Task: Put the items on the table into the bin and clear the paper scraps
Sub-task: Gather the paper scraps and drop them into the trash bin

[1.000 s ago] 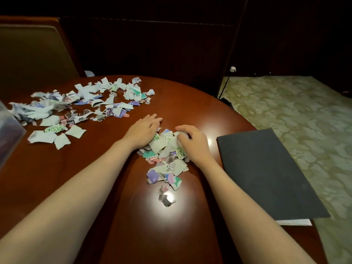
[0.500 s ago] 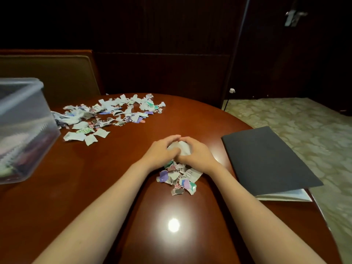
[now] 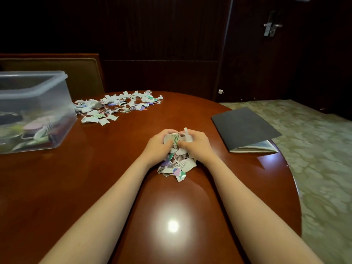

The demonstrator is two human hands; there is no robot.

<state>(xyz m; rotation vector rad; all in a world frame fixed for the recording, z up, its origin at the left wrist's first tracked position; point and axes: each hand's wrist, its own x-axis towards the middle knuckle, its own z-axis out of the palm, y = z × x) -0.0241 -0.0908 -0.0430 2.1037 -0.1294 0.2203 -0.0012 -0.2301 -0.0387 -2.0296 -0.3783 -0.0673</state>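
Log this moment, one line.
left hand: grips near scraps; right hand: grips near scraps; far scraps: on table; bin: at left

The table (image 3: 114, 168) is glossy reddish-brown. The scraps (image 3: 177, 164) are white with purple, teal and pink prints (one shows green scales). The booklet (image 3: 243, 124) cover is dark grey; the carpet (image 3: 314, 149) is mottled green.

Left hand (image 3: 157, 147): fingers curled inward, gripping paper scraps (image 3: 177, 164). Right hand (image 3: 198, 147): likewise curled on them, just beside the left. Forearms: bare, converging from near edge.
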